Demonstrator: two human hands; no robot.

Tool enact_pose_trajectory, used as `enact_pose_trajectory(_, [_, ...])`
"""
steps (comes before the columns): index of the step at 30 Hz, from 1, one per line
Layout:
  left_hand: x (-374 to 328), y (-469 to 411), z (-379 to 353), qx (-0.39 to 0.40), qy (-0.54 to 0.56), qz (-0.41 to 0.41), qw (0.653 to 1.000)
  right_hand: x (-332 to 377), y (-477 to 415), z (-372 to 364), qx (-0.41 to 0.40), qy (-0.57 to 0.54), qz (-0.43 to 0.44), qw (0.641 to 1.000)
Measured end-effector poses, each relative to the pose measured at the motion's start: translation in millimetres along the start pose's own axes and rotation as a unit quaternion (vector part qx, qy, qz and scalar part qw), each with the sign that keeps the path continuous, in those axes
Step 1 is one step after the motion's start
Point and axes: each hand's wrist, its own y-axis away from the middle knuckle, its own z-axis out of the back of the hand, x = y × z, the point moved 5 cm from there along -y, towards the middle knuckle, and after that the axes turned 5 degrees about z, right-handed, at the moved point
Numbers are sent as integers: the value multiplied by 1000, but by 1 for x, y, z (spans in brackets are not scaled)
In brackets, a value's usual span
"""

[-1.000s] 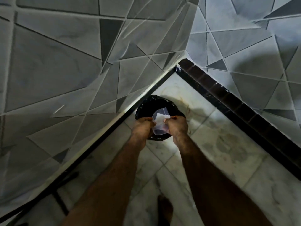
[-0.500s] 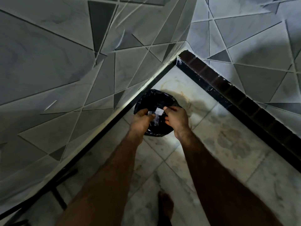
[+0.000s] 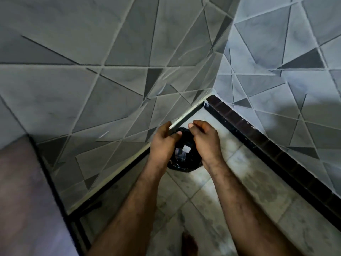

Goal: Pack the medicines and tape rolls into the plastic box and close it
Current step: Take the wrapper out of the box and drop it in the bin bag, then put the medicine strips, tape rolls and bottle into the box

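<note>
A black bin lined with a black bag stands on the floor in the corner of two tiled walls. Inside it lies a clear plastic wrapper with a small white piece. My left hand hovers over the bin's left rim, fingers loosely curled and holding nothing. My right hand hovers over the right rim, fingers apart and empty. No medicines, tape rolls or plastic box are in view.
Grey tiled walls with a triangle pattern meet behind the bin. A dark skirting strip runs along the right wall. My bare foot stands on the marble floor. A dark-framed surface fills the lower left.
Both hands held the clear wrapper above the bin, lowered it in and let go. The hands now sit apart over the rim, and the camera has tilted up.
</note>
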Motion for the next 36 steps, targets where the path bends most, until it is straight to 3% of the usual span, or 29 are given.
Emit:
enact_pose_trajectory(9, [-77, 138, 74, -13, 68, -102, 992, 125, 118, -5, 18, -41, 92, 995])
enact_pose_trajectory(18, [-110, 320, 208, -63, 58, -229, 970, 224, 302, -48, 92, -61, 201, 973])
enact_pose_trajectory(25, [-61, 437, 319, -131, 53, -256, 956, 249, 439, -108, 176, -74, 237, 953])
enact_pose_trajectory(36, [44, 552, 461, -245, 52, -242, 937, 220, 605, -211, 288, -3, 258, 922])
